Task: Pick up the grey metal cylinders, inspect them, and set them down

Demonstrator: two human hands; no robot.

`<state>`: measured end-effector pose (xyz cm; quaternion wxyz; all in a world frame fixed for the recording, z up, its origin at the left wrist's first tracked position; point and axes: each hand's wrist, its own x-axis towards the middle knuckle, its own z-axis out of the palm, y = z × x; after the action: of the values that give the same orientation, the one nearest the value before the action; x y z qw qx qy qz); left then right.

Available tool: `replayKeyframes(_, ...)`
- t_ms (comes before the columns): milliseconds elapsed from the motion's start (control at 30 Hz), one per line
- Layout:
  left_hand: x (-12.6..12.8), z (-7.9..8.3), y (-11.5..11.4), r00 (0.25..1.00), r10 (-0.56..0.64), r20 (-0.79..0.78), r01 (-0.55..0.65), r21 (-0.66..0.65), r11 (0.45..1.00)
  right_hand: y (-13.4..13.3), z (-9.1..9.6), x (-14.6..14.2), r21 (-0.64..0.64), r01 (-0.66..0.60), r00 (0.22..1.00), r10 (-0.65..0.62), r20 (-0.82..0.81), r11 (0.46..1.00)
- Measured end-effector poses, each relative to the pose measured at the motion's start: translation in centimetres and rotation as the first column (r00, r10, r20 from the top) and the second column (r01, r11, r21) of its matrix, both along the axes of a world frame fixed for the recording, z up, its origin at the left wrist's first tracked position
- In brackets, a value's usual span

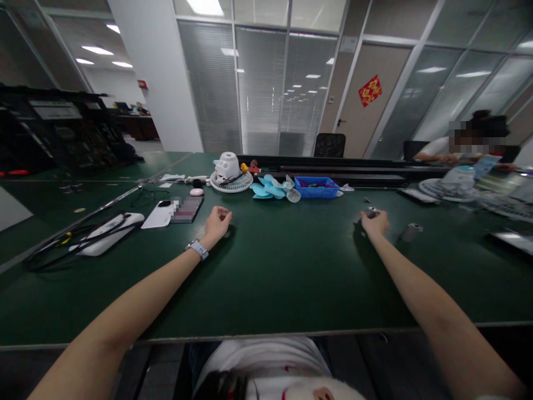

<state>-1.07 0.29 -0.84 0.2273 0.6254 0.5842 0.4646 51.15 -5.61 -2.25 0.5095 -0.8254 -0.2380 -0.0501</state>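
Observation:
My right hand (375, 223) is closed around a small silvery metal cylinder (372, 210), whose top shows above the fingers; the rest is hidden. Close beside that hand, to its right, a similar metal cylinder (412, 232) stands on the green table (287, 266). My left hand (218, 224) rests on the table with its fingers loosely curled and a gap at the thumb. Nothing shows in it. Left of it lie a dark phone-like slab (189, 210) and a white phone (157, 215).
Across the back are a white fan part (229, 172), blue fan blades (266, 188) and a blue bin (317, 189). At left lies a white power strip (110, 234) with black cable. More fan parts (453, 183) sit at right, near a seated person (445, 147).

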Motion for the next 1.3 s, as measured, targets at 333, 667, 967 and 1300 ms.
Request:
replayKeyframes(333,0.7,0.3,-0.6,0.995,-0.092,-0.041,0.096,0.123,0.988,1.7,1.1,-21.0,0.194,-0.917,0.362,0.931,0.039,0.348)
replayKeyframes(667,7.1,3.2,-4.4,0.839,-0.47,-0.274,0.519,0.143,0.843,0.7,-0.8,-27.4,0.228,-0.959,0.173,0.985,0.009,0.166)
replayKeyframes(967,8.0,4.1,-3.5,0.89,-0.446,-0.093,0.456,0.199,0.868,0.7,-0.9,-27.4,0.203,-0.962,0.192,0.981,0.022,0.184)
replayKeyframes(1300,3.3,-1.0,-1.1,0.831,-0.555,-0.037,0.554,-0.049,0.831,-0.1,0.0,-27.8,0.204,-0.958,0.212,0.977,0.016,0.204)
